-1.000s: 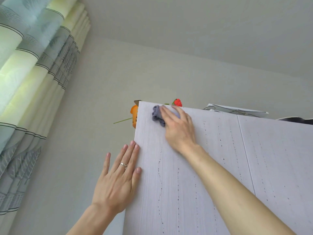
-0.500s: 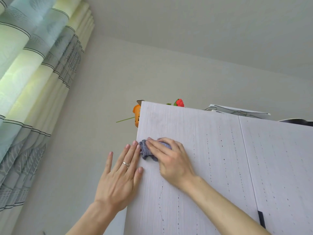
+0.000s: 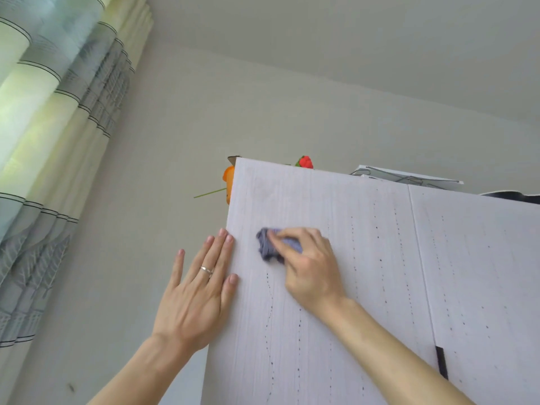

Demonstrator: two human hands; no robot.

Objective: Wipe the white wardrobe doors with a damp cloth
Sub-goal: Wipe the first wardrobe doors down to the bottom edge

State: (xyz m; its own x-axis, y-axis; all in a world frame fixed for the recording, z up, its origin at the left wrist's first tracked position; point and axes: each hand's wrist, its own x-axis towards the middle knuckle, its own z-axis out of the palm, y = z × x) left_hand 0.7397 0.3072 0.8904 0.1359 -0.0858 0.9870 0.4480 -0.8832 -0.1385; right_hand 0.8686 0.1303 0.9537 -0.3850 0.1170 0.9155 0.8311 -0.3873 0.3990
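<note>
I look up at the white wardrobe, whose left door [image 3: 306, 200] carries faint dotted vertical lines. My right hand [image 3: 309, 267] presses a crumpled grey-blue cloth [image 3: 270, 247] against the upper part of that door, fingers curled over it. My left hand [image 3: 201, 285], with a ring on one finger, lies flat with fingers spread along the door's left edge, just left of the cloth. The right door [image 3: 479, 273] adjoins across a thin seam, with a dark handle [image 3: 441, 362] low on it.
A patterned green and grey curtain [image 3: 43, 141] hangs at the left beside the bare wall [image 3: 175, 127]. On top of the wardrobe sit an orange object [image 3: 228, 182], a red flower [image 3: 305, 162] and a white box with wire hangers [image 3: 409, 178].
My right hand carried the cloth from the door's top left corner down to beside my left hand, then a little to the right. My left hand stayed flat on the edge.
</note>
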